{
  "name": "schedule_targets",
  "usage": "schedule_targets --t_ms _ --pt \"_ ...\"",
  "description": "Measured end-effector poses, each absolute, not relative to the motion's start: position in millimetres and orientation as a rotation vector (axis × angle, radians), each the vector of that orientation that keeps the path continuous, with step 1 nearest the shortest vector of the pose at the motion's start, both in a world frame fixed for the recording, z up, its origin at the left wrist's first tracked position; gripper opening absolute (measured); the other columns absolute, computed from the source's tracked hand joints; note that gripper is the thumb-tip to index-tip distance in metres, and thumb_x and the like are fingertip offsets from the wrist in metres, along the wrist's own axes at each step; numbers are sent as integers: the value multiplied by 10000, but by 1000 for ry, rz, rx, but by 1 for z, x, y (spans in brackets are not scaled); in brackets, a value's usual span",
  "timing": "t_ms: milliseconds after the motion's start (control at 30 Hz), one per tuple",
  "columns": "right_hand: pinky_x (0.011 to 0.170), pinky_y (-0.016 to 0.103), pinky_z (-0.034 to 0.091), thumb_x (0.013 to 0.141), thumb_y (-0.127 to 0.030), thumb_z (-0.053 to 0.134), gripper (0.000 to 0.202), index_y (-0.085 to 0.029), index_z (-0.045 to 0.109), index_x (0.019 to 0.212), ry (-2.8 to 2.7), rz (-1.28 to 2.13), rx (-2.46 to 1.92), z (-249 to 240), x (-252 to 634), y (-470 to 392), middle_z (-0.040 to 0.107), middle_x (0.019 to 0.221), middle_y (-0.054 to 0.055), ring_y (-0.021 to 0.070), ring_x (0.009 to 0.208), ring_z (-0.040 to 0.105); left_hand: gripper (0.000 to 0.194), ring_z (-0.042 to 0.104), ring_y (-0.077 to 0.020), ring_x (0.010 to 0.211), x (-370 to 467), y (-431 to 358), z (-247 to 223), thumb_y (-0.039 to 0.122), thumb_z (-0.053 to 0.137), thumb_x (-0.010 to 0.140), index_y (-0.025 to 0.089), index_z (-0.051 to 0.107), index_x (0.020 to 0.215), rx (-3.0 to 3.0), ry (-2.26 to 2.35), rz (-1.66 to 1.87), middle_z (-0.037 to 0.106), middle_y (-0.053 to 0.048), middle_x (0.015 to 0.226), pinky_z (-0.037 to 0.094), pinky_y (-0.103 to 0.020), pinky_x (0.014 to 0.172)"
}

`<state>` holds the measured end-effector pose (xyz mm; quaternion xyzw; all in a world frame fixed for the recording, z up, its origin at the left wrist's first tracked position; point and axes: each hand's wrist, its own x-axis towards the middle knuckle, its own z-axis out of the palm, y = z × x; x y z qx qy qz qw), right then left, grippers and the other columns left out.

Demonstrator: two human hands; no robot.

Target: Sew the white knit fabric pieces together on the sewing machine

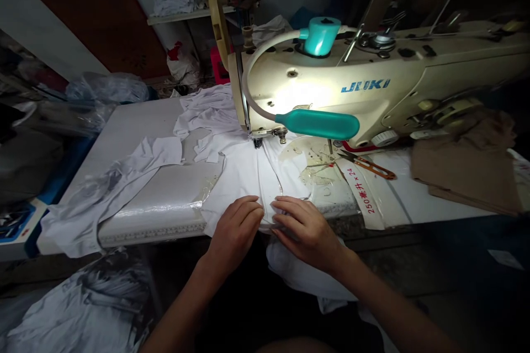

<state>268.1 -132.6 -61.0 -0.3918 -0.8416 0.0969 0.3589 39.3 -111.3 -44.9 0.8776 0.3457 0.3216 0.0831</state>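
A white fabric piece (240, 176) runs from beneath the needle area of the sewing machine (314, 83) to the table's front edge, part of it hanging into my lap. My left hand (238, 229) is closed on the fabric near that edge, fingers together. Just to its right, my right hand (308, 231) pinches the same fabric, thumb below and fingers on top. A seam or fold line runs along the cloth between the hands and the presser foot (257, 142).
Orange-handled thread snips (368, 165) lie right of the needle. Brown cloth (464, 165) is piled at the far right. White pieces (124, 182) lie on the table's left, with more white cloth (83, 309) heaped below. A teal lamp (317, 124) curves over the machine front.
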Motion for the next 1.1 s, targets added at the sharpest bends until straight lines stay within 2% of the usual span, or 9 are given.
schedule_targets --t_ms 100,200,333,500,600,733,900,1100 --pt "1020 478 545 949 -164 675 238 -191 652 1184 -2141 240 -1012 -64 267 -133 705 1298 129 291 1300 617 200 669 -240 1101 39 -110 -44 76 583 1001 184 639 1160 2731 1011 952 719 -79 1066 593 -409 951" --pt "1012 479 553 943 -158 669 238 -190 656 1179 -2123 242 -1018 -64 268 -133 710 1286 135 289 1274 635 207 676 -241 1053 38 -109 -44 84 578 1007 177 650 1177 2833 989 914 720 -80 1038 601 -402 918" --pt "999 475 565 942 -153 655 269 -191 655 1209 -2107 231 -1017 -64 269 -133 713 1290 140 284 1261 649 307 680 -253 1112 33 -114 -47 87 562 1018 168 623 1308 2905 958 890 724 -94 1096 604 -408 962" --pt "1006 471 566 938 -119 640 350 -196 639 1279 -2124 185 -990 -70 271 -135 713 1305 135 279 1279 645 468 647 -270 1253 26 -126 -57 76 537 1027 141 513 1490 2909 1001 843 715 -133 1225 587 -434 1057" --pt "1009 473 564 926 -102 647 362 -200 637 1274 -2143 158 -957 -75 272 -135 707 1321 132 283 1305 630 518 630 -277 1299 25 -130 -63 72 525 1029 155 475 1538 2892 1055 829 705 -140 1278 580 -443 1078" --pt "1013 474 560 917 -122 666 383 -193 629 1291 -2153 138 -947 -75 272 -134 703 1317 137 285 1303 626 489 609 -286 1335 25 -131 -65 84 524 1034 156 506 1518 2926 1063 807 685 -139 1367 577 -444 1077" --pt "996 480 563 956 -189 659 465 -220 591 1414 -2225 117 -1008 -68 269 -135 696 1301 135 290 1278 629 408 582 -302 1359 23 -130 -62 100 557 1028 104 577 1435 2992 978 777 663 -142 1423 563 -452 1085" --pt "1003 496 568 972 -168 661 476 -244 604 1437 -2308 51 -998 -66 272 -136 685 1319 141 304 1276 627 439 591 -293 1362 15 -134 -61 118 653 981 126 583 1414 2984 1008 844 688 -139 1383 541 -452 1112"
